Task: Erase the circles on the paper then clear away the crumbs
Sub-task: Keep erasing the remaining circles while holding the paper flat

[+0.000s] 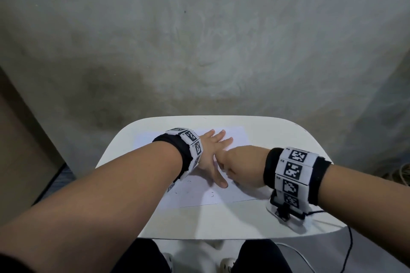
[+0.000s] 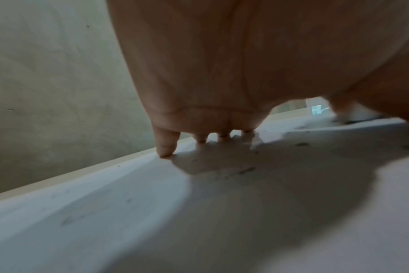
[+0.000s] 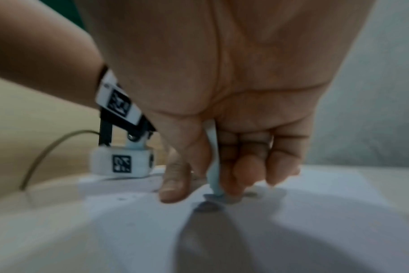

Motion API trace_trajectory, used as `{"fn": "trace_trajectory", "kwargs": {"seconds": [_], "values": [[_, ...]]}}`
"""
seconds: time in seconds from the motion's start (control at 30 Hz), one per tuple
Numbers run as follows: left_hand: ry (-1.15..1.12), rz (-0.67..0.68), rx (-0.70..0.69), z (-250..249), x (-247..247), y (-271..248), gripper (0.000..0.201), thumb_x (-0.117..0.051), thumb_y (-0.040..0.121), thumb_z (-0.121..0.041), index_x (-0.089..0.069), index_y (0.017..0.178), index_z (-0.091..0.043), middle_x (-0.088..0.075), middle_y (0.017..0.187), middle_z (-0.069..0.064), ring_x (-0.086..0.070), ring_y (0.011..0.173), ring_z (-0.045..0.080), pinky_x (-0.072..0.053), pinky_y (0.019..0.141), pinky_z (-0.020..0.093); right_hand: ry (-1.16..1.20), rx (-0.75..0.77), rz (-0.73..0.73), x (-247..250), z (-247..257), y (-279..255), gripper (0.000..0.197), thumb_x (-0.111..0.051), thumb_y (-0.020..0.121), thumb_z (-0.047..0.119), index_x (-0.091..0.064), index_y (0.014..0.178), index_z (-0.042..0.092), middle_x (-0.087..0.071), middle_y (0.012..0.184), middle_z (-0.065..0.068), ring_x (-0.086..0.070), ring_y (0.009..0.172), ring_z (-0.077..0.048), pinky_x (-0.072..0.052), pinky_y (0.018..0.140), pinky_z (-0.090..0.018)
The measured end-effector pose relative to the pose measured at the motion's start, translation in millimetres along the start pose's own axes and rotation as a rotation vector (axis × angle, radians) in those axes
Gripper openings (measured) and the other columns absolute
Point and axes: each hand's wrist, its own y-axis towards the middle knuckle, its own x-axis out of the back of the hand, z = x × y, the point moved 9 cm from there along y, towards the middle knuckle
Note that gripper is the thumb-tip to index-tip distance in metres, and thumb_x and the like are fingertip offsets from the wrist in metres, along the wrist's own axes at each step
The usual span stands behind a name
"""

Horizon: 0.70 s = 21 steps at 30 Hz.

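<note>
White paper [image 1: 195, 195] is laid flat on a white table [image 1: 221, 224], near the table's centre. The left hand [image 1: 210, 155] is pressed palm-down on the sheet, fingers straight and spread, the thumb pointing toward 5 o'clock; in the left wrist view the fingertips [image 2: 166, 149] are seen touching the surface. The right hand [image 1: 241, 166] is placed at 3 o'clock of the left hand, just beside it, knuckles up and fingers curled. In the right wrist view a pale blue eraser [image 3: 214, 166] is pinched between the thumb and the curled fingers, held upright, its lower end touching the paper. No circles can be made out; the sheet under both hands is hidden. Small dark crumbs [image 1: 212, 195] are scattered on the near part of the sheet, at 6 o'clock of the left hand, and more specks [image 2: 245, 170] are seen in the shadow under the left palm. Marker-printed bands [image 1: 290, 170] are worn on both wrists. A grey wall [image 1: 199, 40] is seen at 12 o'clock, beyond the table.
</note>
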Motion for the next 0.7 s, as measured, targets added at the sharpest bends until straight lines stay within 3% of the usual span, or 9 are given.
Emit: {"fn": "trace_trajectory", "kwargs": {"seconds": [0.1, 0.2, 0.27, 0.37, 0.47, 0.53, 0.63, 0.7], "values": [[-0.032, 0.021, -0.039, -4, 3, -3, 0.127, -0.071, 0.065, -0.071, 0.014, 0.152, -0.037, 0.027, 0.158, -0.008, 0.024, 0.146, 0.02, 0.003, 0.116, 0.053, 0.015, -0.013, 0.041, 5, -12, 1, 0.019, -0.054, 0.09, 0.009, -0.047, 0.103, 0.021, -0.063, 0.102, -0.001, -0.057, 0.088, -0.023, -0.044, 0.077, -0.029], [-0.008, 0.009, -0.027, -2, 2, -1, 0.128, -0.071, 0.063, -0.072, 0.014, 0.151, -0.037, 0.027, 0.158, -0.009, 0.024, 0.146, 0.019, 0.003, 0.116, 0.053, -0.01, 0.008, 0.049, 3, -9, 3, 0.024, -0.053, 0.092, 0.008, -0.051, 0.114, 0.017, -0.064, 0.113, -0.005, -0.048, 0.085, -0.018, -0.038, 0.065, -0.021], [-0.002, -0.017, -0.018, -2, 3, -1, 0.128, -0.07, 0.065, -0.071, 0.016, 0.152, -0.034, 0.026, 0.158, -0.009, 0.024, 0.146, 0.019, 0.003, 0.116, 0.051, 0.035, 0.068, 0.085, -4, 1, 0, 0.018, -0.051, 0.095, 0.01, -0.052, 0.112, 0.016, -0.062, 0.115, -0.007, -0.045, 0.086, -0.017, -0.034, 0.061, -0.018], [-0.016, -0.012, -0.033, -2, 3, 2, 0.129, -0.072, 0.063, -0.072, 0.016, 0.151, -0.037, 0.026, 0.158, -0.009, 0.024, 0.146, 0.019, 0.002, 0.116, 0.053, 0.091, 0.015, 0.044, 3, -14, 1, 0.014, -0.05, 0.092, 0.009, -0.047, 0.098, 0.021, -0.062, 0.096, 0.0, -0.052, 0.085, -0.021, -0.041, 0.076, -0.027], [-0.013, -0.014, -0.021, 0, 1, 3, 0.13, -0.071, 0.062, -0.073, 0.016, 0.151, -0.036, 0.026, 0.158, -0.009, 0.023, 0.146, 0.019, 0.002, 0.116, 0.053, 0.015, -0.001, 0.013, -1, -11, -1, 0.018, -0.054, 0.088, 0.008, -0.048, 0.101, 0.021, -0.052, 0.079, 0.007, -0.051, 0.078, -0.02, -0.045, 0.068, -0.025], [-0.006, -0.011, -0.023, -1, 2, 2, 0.129, -0.07, 0.064, -0.073, 0.017, 0.151, -0.035, 0.026, 0.158, -0.009, 0.023, 0.146, 0.019, 0.002, 0.116, 0.052, 0.016, 0.015, 0.05, -5, -7, -3, 0.018, -0.055, 0.09, 0.009, -0.043, 0.097, 0.021, -0.051, 0.078, 0.007, -0.05, 0.08, -0.02, -0.039, 0.062, -0.022], [-0.016, -0.001, -0.031, -1, 3, 2, 0.13, -0.071, 0.063, -0.072, 0.018, 0.151, -0.037, 0.026, 0.158, -0.009, 0.023, 0.146, 0.02, 0.002, 0.116, 0.054, 0.033, -0.036, 0.041, 0, -20, -1, 0.023, -0.057, 0.086, 0.008, -0.04, 0.092, 0.023, -0.06, 0.086, 0.004, -0.056, 0.082, -0.02, -0.047, 0.077, -0.029], [-0.006, -0.001, -0.018, -1, 2, 1, 0.129, -0.071, 0.064, -0.072, 0.018, 0.151, -0.036, 0.027, 0.158, -0.009, 0.023, 0.146, 0.02, 0.002, 0.116, 0.053, -0.058, -0.018, 0.054, -4, -13, -1, 0.036, -0.064, 0.079, 0.004, -0.038, 0.093, 0.024, -0.055, 0.079, 0.008, -0.057, 0.08, -0.02, -0.051, 0.072, -0.03]]}}
